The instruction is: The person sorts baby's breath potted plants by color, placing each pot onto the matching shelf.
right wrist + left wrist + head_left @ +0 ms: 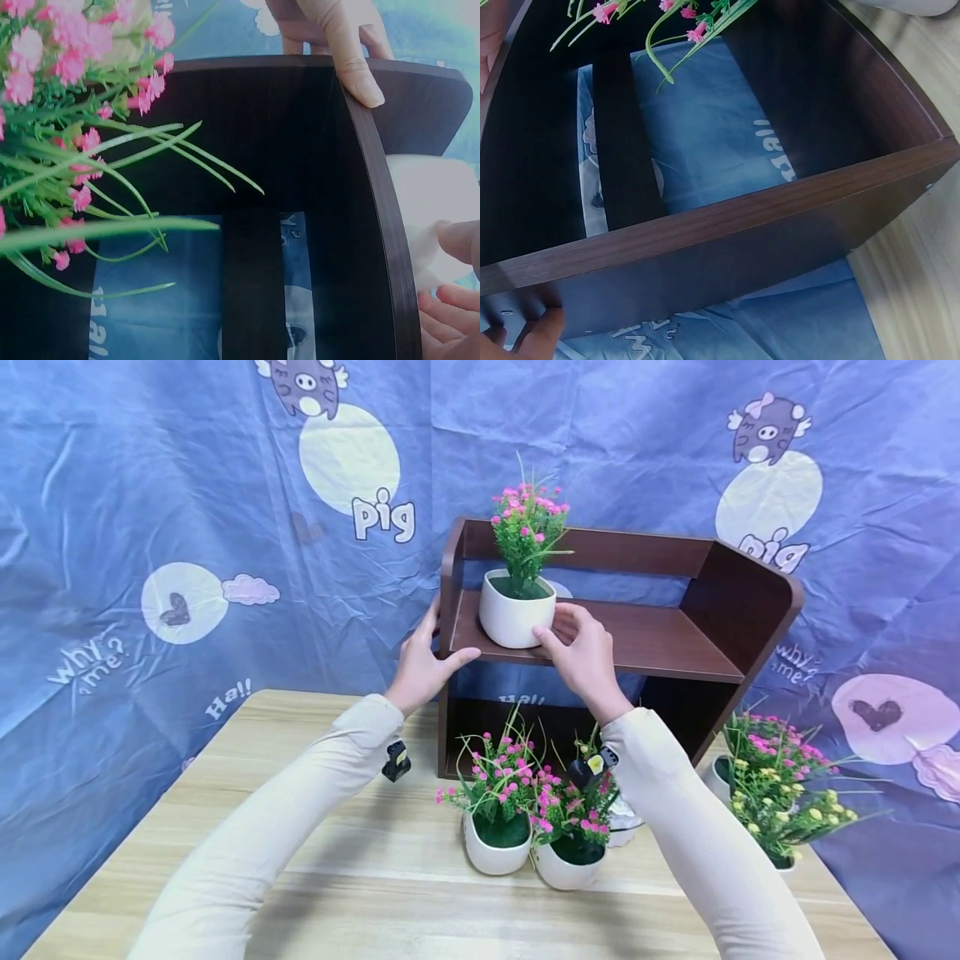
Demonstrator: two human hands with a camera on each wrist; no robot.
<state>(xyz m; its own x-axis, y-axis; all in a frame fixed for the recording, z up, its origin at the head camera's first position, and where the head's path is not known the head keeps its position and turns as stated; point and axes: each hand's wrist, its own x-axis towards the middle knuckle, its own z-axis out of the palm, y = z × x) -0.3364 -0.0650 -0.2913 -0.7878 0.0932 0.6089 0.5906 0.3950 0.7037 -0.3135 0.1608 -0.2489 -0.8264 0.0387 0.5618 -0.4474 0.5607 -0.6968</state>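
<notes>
A potted plant with pink flowers in a white pot [517,617] stands on the upper board at the left end of a dark brown shelf [652,631]. My right hand [583,652] holds the pot's right side, thumb at the front; the right wrist view shows this thumb and fingers [450,315] against the white pot [431,214]. With my left hand [423,668] I grip the shelf's left side panel, thumb on the board's front edge and fingers along the outside. In the left wrist view, fingertips [544,334] touch the panel's outer face.
Two pink-flowered pots [498,852] [568,867] stand on the wooden table [360,893] before the shelf. Behind them, something white is partly hidden by my right forearm. Pink-flowered [780,743] and yellow-flowered plants [780,810] stand at the right. A blue printed cloth [225,460] hangs behind.
</notes>
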